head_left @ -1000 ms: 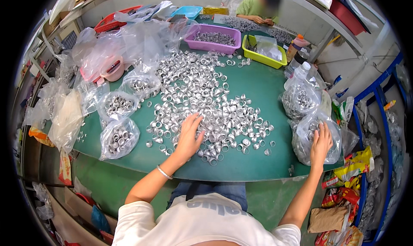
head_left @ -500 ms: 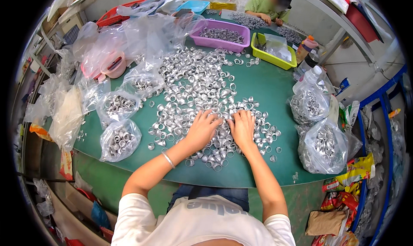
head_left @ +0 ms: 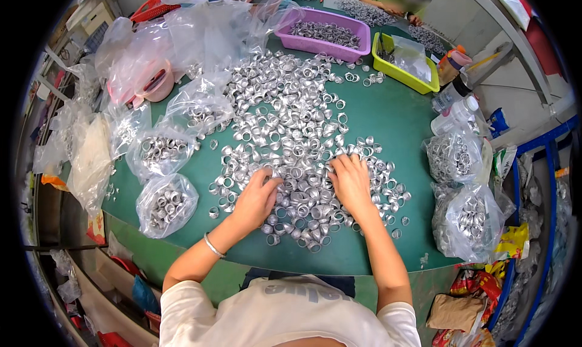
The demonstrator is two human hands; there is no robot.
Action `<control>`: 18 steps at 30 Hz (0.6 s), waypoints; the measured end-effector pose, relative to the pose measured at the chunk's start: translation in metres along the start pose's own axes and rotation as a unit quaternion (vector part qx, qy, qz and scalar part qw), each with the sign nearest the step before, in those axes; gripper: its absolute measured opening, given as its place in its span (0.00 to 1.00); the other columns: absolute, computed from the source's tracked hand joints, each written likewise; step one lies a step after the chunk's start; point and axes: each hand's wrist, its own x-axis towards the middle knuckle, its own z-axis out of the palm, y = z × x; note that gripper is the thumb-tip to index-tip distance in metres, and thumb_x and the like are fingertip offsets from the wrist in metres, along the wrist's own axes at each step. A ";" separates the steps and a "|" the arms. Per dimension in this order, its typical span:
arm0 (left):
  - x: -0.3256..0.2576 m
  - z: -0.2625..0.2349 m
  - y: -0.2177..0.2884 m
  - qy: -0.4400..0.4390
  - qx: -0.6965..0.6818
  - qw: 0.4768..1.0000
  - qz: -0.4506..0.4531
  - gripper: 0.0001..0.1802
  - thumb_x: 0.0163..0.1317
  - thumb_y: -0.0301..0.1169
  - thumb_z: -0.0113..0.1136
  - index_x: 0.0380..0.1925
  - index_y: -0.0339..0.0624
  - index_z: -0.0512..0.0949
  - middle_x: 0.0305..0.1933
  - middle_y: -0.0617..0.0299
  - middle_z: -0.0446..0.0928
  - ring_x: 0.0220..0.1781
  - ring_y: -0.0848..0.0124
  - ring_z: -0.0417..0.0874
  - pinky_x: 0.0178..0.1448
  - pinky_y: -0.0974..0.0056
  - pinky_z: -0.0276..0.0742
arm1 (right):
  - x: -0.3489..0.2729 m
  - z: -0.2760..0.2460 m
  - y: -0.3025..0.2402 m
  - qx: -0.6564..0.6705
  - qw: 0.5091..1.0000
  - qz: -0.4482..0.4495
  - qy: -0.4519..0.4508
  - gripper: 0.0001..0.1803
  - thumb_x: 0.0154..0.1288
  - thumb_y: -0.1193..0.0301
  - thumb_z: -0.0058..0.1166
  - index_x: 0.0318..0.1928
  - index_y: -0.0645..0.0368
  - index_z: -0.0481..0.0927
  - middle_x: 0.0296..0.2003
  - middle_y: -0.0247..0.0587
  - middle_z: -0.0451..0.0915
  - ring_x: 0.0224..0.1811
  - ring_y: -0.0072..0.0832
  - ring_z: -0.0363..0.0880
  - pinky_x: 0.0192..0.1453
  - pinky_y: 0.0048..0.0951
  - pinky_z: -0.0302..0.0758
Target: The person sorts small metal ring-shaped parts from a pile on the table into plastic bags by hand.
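A broad heap of silver-coloured metal rings (head_left: 303,128) covers the middle of the green table. My left hand (head_left: 257,199) rests on the near left part of the heap, fingers bent down among the rings and thumb apart from them. On the near right part lies my right hand (head_left: 351,182), its fingers somewhat spread and touching rings. Neither hand shows a ring lifted off the heap. Between the hands, more rings are piled up and reach toward the table's near edge. Some fingertips are hidden among the rings.
Clear bags of rings stand at left (head_left: 167,205) and right (head_left: 470,222). Farther off are a purple basin (head_left: 327,34) of rings, a yellow-green tray (head_left: 406,68), bottles (head_left: 454,115) and crumpled plastic bags (head_left: 206,34). Another person's hand (head_left: 415,20) is at the far end.
My hands have moved apart: the left went leftward and nearer to me, the right slightly rightward. Rings that the left hand covered now show between them. The view has shifted a little.
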 end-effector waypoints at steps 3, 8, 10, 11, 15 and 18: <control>0.001 -0.010 0.004 -0.014 -0.014 1.000 -0.017 0.12 0.52 0.22 0.58 0.39 0.40 0.76 0.41 0.53 0.68 0.44 0.54 0.72 0.50 0.57 0.71 | 0.008 -0.005 0.000 -0.013 0.997 -0.014 -0.081 0.13 0.50 0.75 0.59 0.39 0.59 0.76 0.35 0.39 0.73 0.41 0.36 0.69 0.45 0.35 0.62; 0.002 -0.021 0.001 -0.031 0.037 0.998 0.039 0.12 0.51 0.22 0.61 0.38 0.40 0.76 0.35 0.57 0.70 0.40 0.57 0.74 0.51 0.58 0.68 | 0.001 0.006 0.004 0.015 0.998 0.004 -0.056 0.19 0.48 0.77 0.57 0.44 0.61 0.73 0.37 0.44 0.73 0.44 0.40 0.70 0.47 0.37 0.64; 0.004 -0.016 0.000 -0.045 -0.002 0.999 0.008 0.14 0.51 0.21 0.61 0.39 0.40 0.75 0.35 0.56 0.69 0.39 0.58 0.74 0.49 0.58 0.69 | 0.001 0.008 0.001 -0.015 0.999 0.011 -0.044 0.20 0.47 0.78 0.55 0.44 0.63 0.72 0.38 0.47 0.72 0.44 0.41 0.70 0.48 0.38 0.65; 0.005 -0.013 0.001 -0.052 -0.022 0.998 -0.008 0.14 0.51 0.21 0.60 0.40 0.40 0.74 0.35 0.56 0.69 0.39 0.58 0.74 0.48 0.59 0.69 | 0.001 0.009 0.001 0.005 0.999 0.007 -0.043 0.20 0.46 0.79 0.55 0.44 0.64 0.72 0.37 0.47 0.72 0.43 0.42 0.69 0.48 0.39 0.66; 0.004 -0.010 0.008 -0.025 -0.091 0.994 -0.046 0.16 0.53 0.20 0.56 0.44 0.40 0.71 0.39 0.52 0.67 0.38 0.52 0.73 0.40 0.57 0.70 | -0.001 0.010 0.005 0.067 0.998 -0.001 -0.015 0.19 0.46 0.79 0.54 0.43 0.67 0.72 0.36 0.49 0.71 0.41 0.44 0.69 0.48 0.40 0.68; 0.002 -0.015 0.013 -0.011 -0.082 0.995 -0.056 0.19 0.50 0.17 0.58 0.44 0.39 0.71 0.40 0.54 0.67 0.40 0.58 0.74 0.43 0.61 0.71 | -0.006 0.009 0.012 0.084 0.996 0.004 0.004 0.16 0.46 0.78 0.54 0.40 0.67 0.73 0.35 0.49 0.70 0.40 0.45 0.69 0.48 0.40 0.68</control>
